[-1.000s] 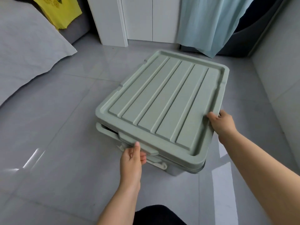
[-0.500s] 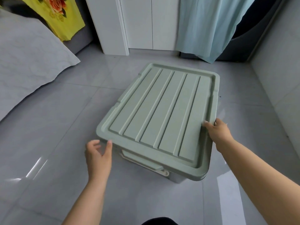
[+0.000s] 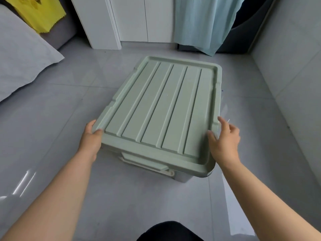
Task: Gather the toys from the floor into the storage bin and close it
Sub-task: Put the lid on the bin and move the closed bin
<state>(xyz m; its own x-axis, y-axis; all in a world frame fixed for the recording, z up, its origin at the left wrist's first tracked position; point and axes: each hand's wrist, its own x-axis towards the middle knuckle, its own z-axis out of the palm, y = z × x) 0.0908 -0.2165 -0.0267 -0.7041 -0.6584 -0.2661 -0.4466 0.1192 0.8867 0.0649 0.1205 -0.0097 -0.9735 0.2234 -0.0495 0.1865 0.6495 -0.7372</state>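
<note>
On grey glossy tile floor, storage bin is seen mid-room, green ribbed lid laid over it, pale latch at near side. White cabinet doors, blue curtain, grey bedding, yellow cloth are ranged behind.

Against half-second-earlier frame: left hand, then open and clear of lid, is now set on near-left corner; right hand is shifted to near-right corner.

Both hands part-curled, thumbs laid atop rim, fingers wrapped round edge; forearms extended forward.
</note>
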